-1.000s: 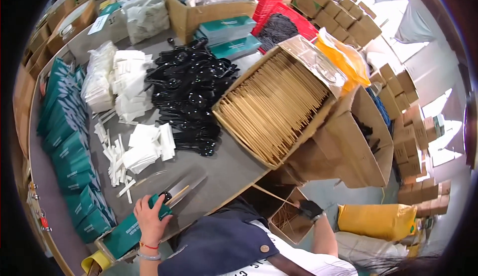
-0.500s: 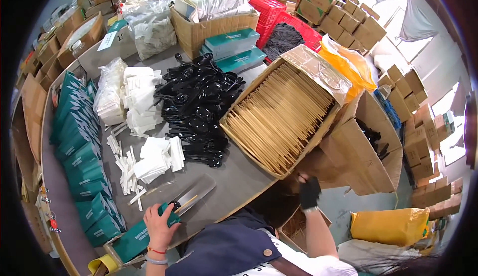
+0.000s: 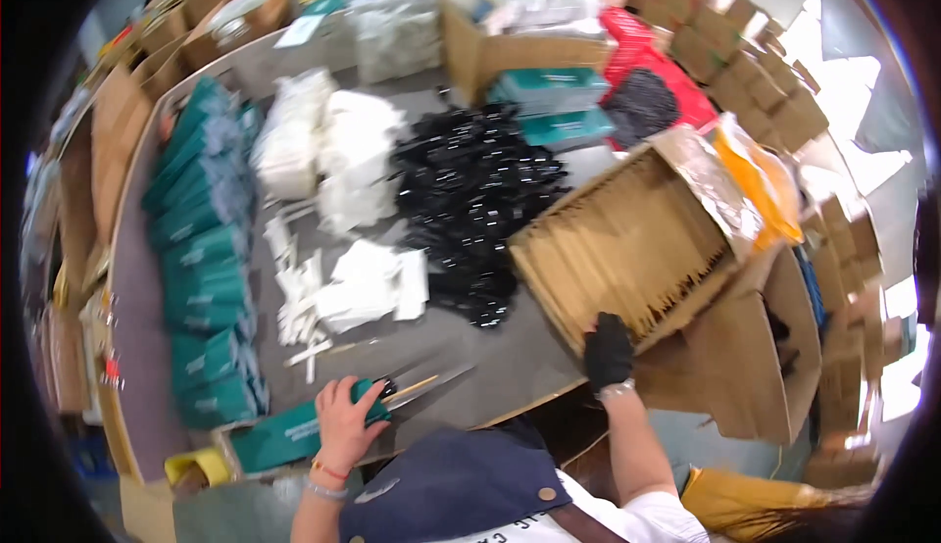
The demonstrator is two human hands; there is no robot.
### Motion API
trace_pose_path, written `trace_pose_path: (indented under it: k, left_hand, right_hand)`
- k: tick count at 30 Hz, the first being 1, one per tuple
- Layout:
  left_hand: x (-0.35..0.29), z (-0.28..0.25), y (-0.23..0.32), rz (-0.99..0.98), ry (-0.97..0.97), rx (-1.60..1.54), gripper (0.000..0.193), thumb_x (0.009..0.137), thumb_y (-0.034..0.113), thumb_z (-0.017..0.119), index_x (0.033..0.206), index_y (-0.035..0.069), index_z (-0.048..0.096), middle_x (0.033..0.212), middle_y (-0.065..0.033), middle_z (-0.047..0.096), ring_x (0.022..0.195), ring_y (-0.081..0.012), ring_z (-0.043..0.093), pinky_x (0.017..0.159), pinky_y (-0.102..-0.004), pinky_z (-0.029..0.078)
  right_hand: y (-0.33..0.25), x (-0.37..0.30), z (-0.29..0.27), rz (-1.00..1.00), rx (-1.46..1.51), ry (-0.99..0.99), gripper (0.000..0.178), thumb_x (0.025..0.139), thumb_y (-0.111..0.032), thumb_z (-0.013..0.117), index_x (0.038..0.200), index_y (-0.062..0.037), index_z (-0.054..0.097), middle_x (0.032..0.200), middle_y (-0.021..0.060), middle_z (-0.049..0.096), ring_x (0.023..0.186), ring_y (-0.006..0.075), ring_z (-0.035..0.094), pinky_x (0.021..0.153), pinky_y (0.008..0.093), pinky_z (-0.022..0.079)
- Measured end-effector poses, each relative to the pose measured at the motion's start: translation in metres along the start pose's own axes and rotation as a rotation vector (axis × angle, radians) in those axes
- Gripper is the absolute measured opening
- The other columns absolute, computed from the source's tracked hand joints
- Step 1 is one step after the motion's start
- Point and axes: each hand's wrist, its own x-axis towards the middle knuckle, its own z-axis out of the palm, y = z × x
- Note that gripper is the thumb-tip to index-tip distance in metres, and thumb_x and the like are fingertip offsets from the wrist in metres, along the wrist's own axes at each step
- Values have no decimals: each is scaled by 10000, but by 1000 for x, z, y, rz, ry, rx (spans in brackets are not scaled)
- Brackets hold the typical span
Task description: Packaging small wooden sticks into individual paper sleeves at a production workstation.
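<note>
My left hand (image 3: 348, 425) lies over the right end of a long teal printed packet (image 3: 284, 438) at the table's near edge, thumb and fingers gripping it. A clear plastic sleeve (image 3: 436, 386) extends from under the fingers, with a thin wooden stick (image 3: 412, 391) and a dark piece of cutlery at the packet's end. My right hand (image 3: 610, 355), in a black glove, is at the near corner of the open carton (image 3: 549, 293) of wooden chopsticks (image 3: 627, 249). Its fingers are blurred, and I cannot see whether they hold anything.
Black plastic cutlery (image 3: 475, 190) is heaped mid-table, beside white paper packets (image 3: 363, 283) and narrow white strips (image 3: 294, 288). Teal packets (image 3: 201, 278) line the left side. A yellow roll (image 3: 196, 467) sits at the near left. Another open carton (image 3: 735, 347) stands right.
The view has shifted, so the table appears further right. My right hand has moved up from below the table edge to the chopstick carton's near corner. My left hand stays on the teal packet.
</note>
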Motion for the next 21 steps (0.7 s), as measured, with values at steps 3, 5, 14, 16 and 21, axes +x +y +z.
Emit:
trace_pose_path:
  k: [3,5,14,16,21]
  left_hand:
    - [11,-2,5,7,-4,-28,750,609,237,854,1304,256,573,1228,-107,515,1144,-348,457,968,-487,369]
    - [10,-1,0,-20,20,-14,743,614,239,851,1303,257,573,1226,-102,516,1139,-339,461,965,-484,371]
    - [3,3,-1,-1,48,-52,735,601,232,856,1284,251,584,1239,-90,513,1151,-323,463,973,-464,373]
    - [3,2,-2,8,58,-61,739,596,224,860,1282,253,585,1240,-89,512,1153,-321,462,973,-464,373]
    - [5,1,-2,4,59,-64,741,589,218,863,1276,252,589,1239,-88,512,1152,-320,464,973,-464,374]
  right_hand:
    - [-53,-1,-34,-198,194,43,54,869,-95,594,892,-46,595,826,181,610,805,395,601,699,462,478]
    - [-82,-3,-29,-362,383,-71,95,837,-79,619,930,-64,617,845,158,620,831,369,603,733,458,469]
    - [-127,1,30,-778,254,-449,93,831,-147,655,921,-153,678,820,70,645,801,294,605,747,413,440]
    - [-129,1,31,-768,270,-451,82,830,-144,658,909,-146,680,814,74,645,799,298,606,738,414,443]
    - [-124,1,32,-734,315,-463,48,825,-133,669,869,-125,686,799,83,648,790,309,611,709,422,455]
